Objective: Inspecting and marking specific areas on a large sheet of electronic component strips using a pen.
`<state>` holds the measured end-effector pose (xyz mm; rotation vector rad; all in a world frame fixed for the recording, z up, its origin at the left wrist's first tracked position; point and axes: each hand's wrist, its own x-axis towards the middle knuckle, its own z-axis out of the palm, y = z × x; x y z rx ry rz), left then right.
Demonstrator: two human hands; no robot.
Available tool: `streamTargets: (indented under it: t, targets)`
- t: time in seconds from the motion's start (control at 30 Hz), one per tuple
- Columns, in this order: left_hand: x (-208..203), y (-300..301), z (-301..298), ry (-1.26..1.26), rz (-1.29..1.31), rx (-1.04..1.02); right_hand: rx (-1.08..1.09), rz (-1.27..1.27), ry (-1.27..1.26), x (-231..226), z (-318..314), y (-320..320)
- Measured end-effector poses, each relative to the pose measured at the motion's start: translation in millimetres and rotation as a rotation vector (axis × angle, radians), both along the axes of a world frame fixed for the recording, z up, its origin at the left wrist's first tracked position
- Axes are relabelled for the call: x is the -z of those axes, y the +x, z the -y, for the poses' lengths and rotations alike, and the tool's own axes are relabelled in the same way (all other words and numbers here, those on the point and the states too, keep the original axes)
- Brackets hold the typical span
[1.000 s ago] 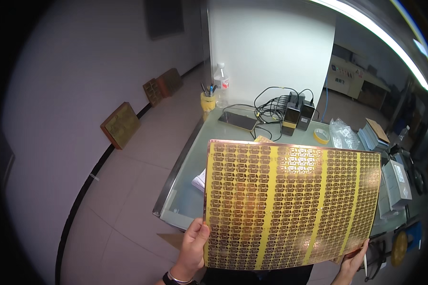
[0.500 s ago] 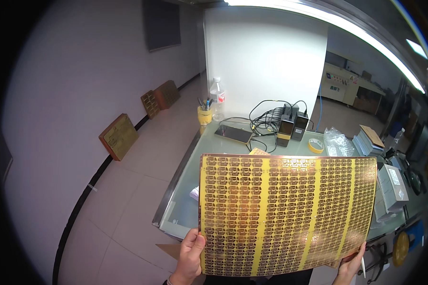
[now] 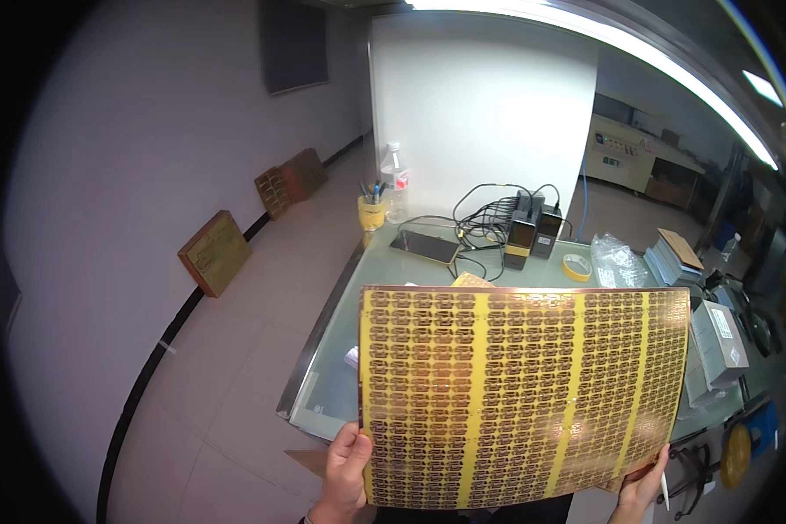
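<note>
Panel (image 3: 524,397), yellow with copper patterning, lower centre-right of frame, hiding part of bench (image 3: 371,266). Left hand (image 3: 346,467): fingers clamped on its left edge; right hand (image 3: 642,491): fingers clamped near lower right corner.

from my remote seat i see one broad, thin panel (image 3: 524,397), coppery-rimmed, yellow bands dividing rows of small dark repeating patterns; it's held up by its left edge and lower right corner, patterned face toward my camera.

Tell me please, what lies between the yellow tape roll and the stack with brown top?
Crumpled clear plastic lies between the tape roll and the stack, as the head view shows.
</note>
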<state>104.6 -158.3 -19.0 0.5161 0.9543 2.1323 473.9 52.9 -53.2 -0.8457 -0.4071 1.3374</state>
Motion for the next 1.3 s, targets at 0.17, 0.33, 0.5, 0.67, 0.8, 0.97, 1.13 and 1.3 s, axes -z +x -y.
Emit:
streamTargets:
  t: [0.17, 0.33, 0.5, 0.67, 0.8, 0.97, 1.13, 1.3]
  targets:
    - [-4, -8, 3, -0.015, -0.051, -0.061, 0.013, -0.001, 0.059, -3, 4, -12]
    - [1, -20, 4, -0.015, -0.111, -0.143, -0.004, 0.120, 0.147, -7, 10, -15]
    - [3, -26, 7, -0.024, -0.129, -0.166, -0.153, 0.257, 0.251, -17, 15, -15]
    - [-11, -32, 1, -0.190, -0.261, -0.298, -0.024, 0.326, 0.184, -20, 19, -23]
    - [-6, -53, -2, -0.294, -0.415, -0.331, -0.221, 0.369, 0.244, -27, 24, -18]
    - [-1, -74, -7, -0.441, -0.542, -0.381, -0.292, 0.493, 0.246, -33, 28, -26]
    - [12, -85, -5, -0.530, -0.606, -0.391, -0.451, 0.603, 0.246, -32, 32, -14]
    - [26, -91, -6, -0.557, -0.619, -0.480, -0.554, 0.640, 0.260, -36, 34, -11]
